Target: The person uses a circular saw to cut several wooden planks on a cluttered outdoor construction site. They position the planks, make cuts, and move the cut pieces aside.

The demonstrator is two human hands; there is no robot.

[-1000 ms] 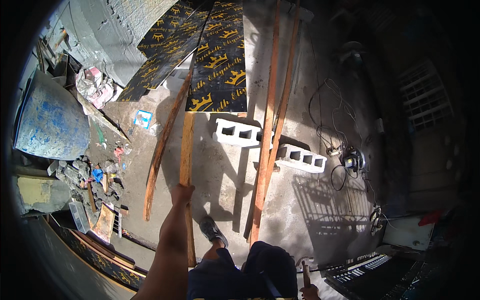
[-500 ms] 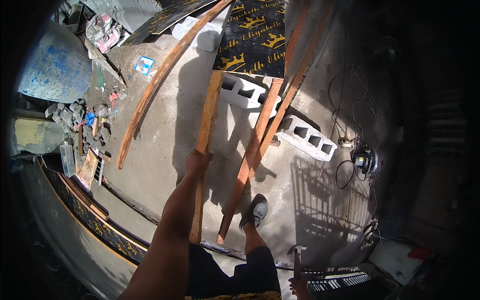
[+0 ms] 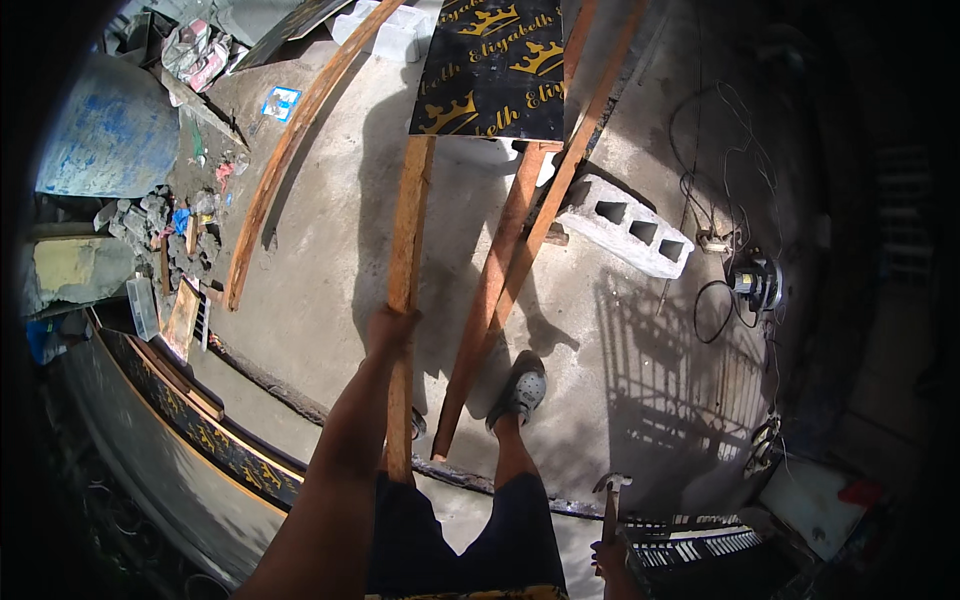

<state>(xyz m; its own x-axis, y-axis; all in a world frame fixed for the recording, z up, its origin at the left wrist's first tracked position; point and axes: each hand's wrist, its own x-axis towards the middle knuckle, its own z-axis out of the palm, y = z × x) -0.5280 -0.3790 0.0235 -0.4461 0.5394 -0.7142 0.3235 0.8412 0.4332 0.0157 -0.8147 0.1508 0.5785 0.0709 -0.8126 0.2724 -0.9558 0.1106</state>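
Note:
My left hand [image 3: 393, 330] is closed around a long wooden beam [image 3: 408, 220]. The beam's near end reaches my shorts. Its far end goes under a black plywood panel [image 3: 490, 80] printed with gold crowns and lettering. A second timber [image 3: 500, 250] comes out from under the panel's right corner and crosses a longer wooden strip [image 3: 565, 190]. At the lower right my right hand [image 3: 612, 558] grips a claw hammer [image 3: 612, 510] by its handle, head up, apart from the timbers.
Hollow concrete blocks [image 3: 630, 228] lie on the concrete floor, one partly hidden under the panel. A loose wooden strip [image 3: 290, 150] lies left. A power tool [image 3: 757, 285] with cords is at right. Rubble [image 3: 140, 230] and a blue drum [image 3: 110, 130] stand at far left.
The view has shifted, with floor items higher in the picture. The panel now covers more of the block beneath it. My right hand and the hammer appear slightly higher; both grips are unchanged.

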